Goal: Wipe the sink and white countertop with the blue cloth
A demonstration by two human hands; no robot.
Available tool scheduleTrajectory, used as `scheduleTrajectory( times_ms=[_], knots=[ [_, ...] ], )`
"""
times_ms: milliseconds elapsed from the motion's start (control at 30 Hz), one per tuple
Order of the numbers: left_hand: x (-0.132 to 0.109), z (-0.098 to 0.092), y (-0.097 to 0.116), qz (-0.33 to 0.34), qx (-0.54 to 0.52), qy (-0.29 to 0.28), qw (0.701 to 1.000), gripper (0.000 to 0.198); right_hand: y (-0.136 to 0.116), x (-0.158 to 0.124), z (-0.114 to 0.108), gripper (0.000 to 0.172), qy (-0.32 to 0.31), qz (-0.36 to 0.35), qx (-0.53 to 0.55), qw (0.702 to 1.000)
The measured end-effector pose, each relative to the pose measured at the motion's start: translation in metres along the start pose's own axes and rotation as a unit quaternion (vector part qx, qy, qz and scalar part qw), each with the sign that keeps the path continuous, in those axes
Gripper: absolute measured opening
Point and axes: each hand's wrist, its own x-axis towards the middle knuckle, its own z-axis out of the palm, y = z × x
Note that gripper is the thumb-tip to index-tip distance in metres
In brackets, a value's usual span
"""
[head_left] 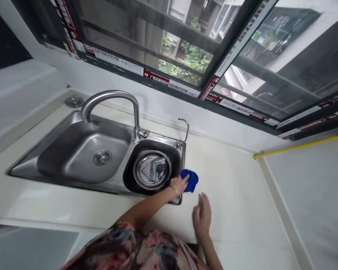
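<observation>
Blue cloth at sink's right edge: likely soft, light; pinch outer edge. Left hand atop, grip unclear; right hand empty, unclenched.

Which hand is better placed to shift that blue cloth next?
Likely the left hand: its fingers are on the blue cloth at the edge of the sink. The right hand is apart from it.

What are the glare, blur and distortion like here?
Head view: daylight outside the window, pale glare on the countertop, highlights on the steel sink; the right hand looks slightly blurred; the blue cloth lacks fine texture; wide-angle stretch toward the edges.
</observation>
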Motion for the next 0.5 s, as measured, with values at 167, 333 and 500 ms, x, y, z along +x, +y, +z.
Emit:
scheduleTrajectory(
  times_ms=[167, 333, 500],
  knots=[
    [-0.062, 0.034, -0.002, 0.064, 0.031, -0.006, 0.997, 0.053, -0.018, -0.085, -0.017, 0.04, 0.017, 0.042, 0.017, 0.999],
    [-0.054, 0.036, -0.011, 0.074, -0.012, 0.022, 0.997, 0.046, -0.017, -0.1, -0.034, 0.034, -0.002, 0.021, 0.02, 1.0],
    [-0.001, 0.023, -0.007, -0.023, -0.084, 0.068, 0.994, 0.046, -0.012, -0.093, -0.046, 0.032, -0.013, 0.005, 0.021, 1.0]
  ],
)
